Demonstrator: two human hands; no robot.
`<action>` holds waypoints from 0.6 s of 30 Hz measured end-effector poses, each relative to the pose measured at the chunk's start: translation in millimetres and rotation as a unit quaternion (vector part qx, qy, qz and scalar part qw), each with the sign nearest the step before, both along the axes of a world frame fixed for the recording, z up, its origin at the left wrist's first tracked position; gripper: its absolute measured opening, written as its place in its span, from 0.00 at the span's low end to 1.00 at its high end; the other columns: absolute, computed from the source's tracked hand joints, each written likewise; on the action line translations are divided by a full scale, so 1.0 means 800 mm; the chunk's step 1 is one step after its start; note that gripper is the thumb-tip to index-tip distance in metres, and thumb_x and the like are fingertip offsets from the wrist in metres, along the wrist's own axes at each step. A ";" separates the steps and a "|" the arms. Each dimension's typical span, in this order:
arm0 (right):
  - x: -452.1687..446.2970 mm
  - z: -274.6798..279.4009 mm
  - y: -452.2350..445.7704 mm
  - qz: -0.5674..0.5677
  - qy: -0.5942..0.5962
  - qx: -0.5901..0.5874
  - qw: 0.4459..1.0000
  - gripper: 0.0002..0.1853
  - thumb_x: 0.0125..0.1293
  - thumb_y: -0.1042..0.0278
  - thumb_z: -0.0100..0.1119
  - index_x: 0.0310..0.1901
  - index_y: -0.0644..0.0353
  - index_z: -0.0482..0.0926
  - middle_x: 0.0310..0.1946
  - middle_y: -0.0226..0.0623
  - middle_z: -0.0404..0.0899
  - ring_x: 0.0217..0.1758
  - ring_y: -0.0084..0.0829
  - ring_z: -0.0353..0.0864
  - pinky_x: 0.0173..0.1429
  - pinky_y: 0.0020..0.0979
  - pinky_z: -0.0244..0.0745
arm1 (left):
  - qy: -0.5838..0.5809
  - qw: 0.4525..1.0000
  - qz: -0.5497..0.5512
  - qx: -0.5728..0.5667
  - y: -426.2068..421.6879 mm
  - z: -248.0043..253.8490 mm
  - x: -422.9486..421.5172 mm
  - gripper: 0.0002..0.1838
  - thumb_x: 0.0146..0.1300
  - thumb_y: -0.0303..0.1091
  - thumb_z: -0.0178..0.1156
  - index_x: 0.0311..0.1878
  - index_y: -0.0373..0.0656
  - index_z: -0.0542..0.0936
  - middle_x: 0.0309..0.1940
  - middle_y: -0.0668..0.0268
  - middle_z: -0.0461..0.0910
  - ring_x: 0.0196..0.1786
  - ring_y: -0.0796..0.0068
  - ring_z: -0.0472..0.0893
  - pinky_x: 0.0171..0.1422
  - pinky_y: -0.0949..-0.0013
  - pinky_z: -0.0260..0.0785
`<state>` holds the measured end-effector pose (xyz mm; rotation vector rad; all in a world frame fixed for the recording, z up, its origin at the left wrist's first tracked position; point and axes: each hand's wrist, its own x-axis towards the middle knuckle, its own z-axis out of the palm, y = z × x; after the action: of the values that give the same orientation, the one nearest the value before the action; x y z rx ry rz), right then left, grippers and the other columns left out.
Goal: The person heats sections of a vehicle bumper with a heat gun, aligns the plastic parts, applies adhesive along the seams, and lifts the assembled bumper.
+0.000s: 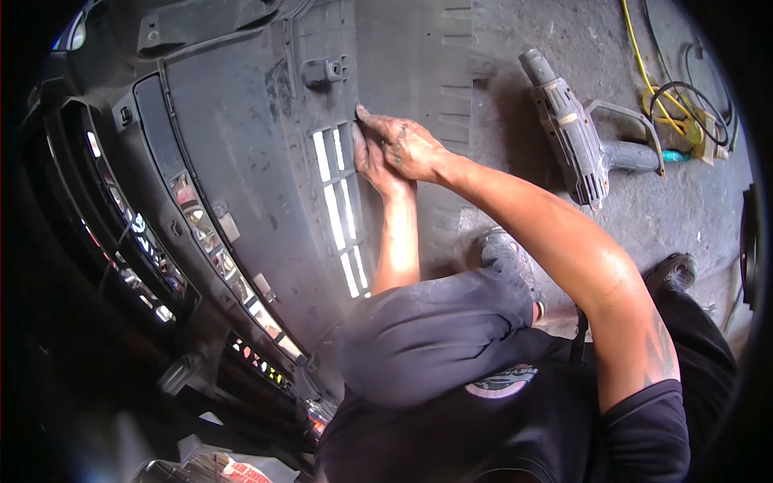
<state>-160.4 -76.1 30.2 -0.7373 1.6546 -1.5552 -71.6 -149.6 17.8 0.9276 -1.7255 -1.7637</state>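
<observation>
A large dark grey plastic car panel (233,121) with slots lies in front of me, dusty and scuffed. My right hand (407,147) is closed, its fingers bunched and pointing at the panel's slotted strip. Tucked against it from below is my left hand (372,165), fingers pressed together on the panel beside the upper end of the bright slots (334,213). The hands overlap, and whatever may be between the fingers is hidden. A moulded bracket (324,72) juts from the panel just above them.
A grey heat gun (572,133) lies on the concrete floor (660,209) to the right. Beyond it are a yellow cord (640,48) and a dark cable. My shoe (507,253) rests beside the panel. At lower left is a clear plastic bag (217,463).
</observation>
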 end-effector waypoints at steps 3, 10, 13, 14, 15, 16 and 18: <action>0.000 -0.002 0.001 -0.003 0.025 -0.010 1.000 0.34 0.71 0.76 0.47 0.80 0.62 0.60 0.70 0.56 0.74 0.73 0.53 0.73 0.77 0.43 0.68 | -0.009 0.997 -0.061 -0.054 -0.006 -0.003 0.001 0.28 0.83 0.43 0.42 0.77 0.34 0.63 0.66 0.52 0.74 0.64 0.61 0.78 0.69 0.59 0.72; -0.001 0.000 0.012 0.004 0.055 0.006 0.998 0.32 0.72 0.73 0.49 0.78 0.61 0.63 0.71 0.55 0.73 0.73 0.54 0.73 0.76 0.45 0.70 | 0.017 0.998 -0.031 0.046 0.009 0.017 -0.010 0.29 0.81 0.40 0.42 0.79 0.36 0.59 0.67 0.53 0.73 0.66 0.61 0.77 0.71 0.59 0.71; 0.003 0.001 0.014 0.002 0.085 0.010 0.996 0.32 0.72 0.73 0.50 0.78 0.61 0.63 0.71 0.54 0.73 0.72 0.54 0.73 0.75 0.45 0.71 | 0.017 0.998 -0.034 0.057 0.012 0.020 -0.006 0.29 0.81 0.40 0.42 0.80 0.37 0.59 0.67 0.54 0.72 0.67 0.62 0.76 0.71 0.59 0.71; 0.005 0.000 0.012 -0.003 0.105 0.013 0.994 0.32 0.72 0.72 0.50 0.78 0.60 0.63 0.71 0.54 0.73 0.72 0.54 0.74 0.75 0.45 0.72 | 0.018 0.997 -0.035 0.061 0.012 0.022 -0.006 0.29 0.81 0.40 0.42 0.80 0.37 0.58 0.67 0.54 0.72 0.67 0.62 0.76 0.71 0.58 0.71; 0.004 0.004 0.012 -0.008 0.125 0.016 0.992 0.32 0.72 0.72 0.51 0.78 0.60 0.63 0.71 0.54 0.73 0.72 0.54 0.74 0.75 0.45 0.72 | 0.019 0.997 -0.035 0.064 0.012 0.022 -0.005 0.29 0.81 0.40 0.42 0.80 0.37 0.58 0.67 0.54 0.72 0.67 0.62 0.76 0.71 0.58 0.71; 0.002 0.007 0.013 0.011 0.121 0.025 0.992 0.33 0.72 0.72 0.51 0.78 0.59 0.63 0.71 0.54 0.72 0.72 0.54 0.74 0.74 0.45 0.72 | 0.030 0.996 -0.028 0.082 0.011 0.022 -0.005 0.28 0.82 0.40 0.44 0.79 0.37 0.60 0.66 0.55 0.73 0.66 0.63 0.77 0.71 0.59 0.71; -0.007 0.012 0.017 0.050 0.114 0.044 0.991 0.33 0.72 0.71 0.52 0.78 0.59 0.64 0.72 0.53 0.71 0.72 0.54 0.74 0.74 0.45 0.73 | 0.054 0.991 -0.012 0.118 0.008 0.017 -0.005 0.27 0.84 0.40 0.47 0.78 0.36 0.64 0.64 0.58 0.75 0.65 0.65 0.77 0.71 0.61 0.71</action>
<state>-166.0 -62.7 39.7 -0.9638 1.8093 -1.3589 -75.4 -143.5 31.6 0.8913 -1.4892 -2.0267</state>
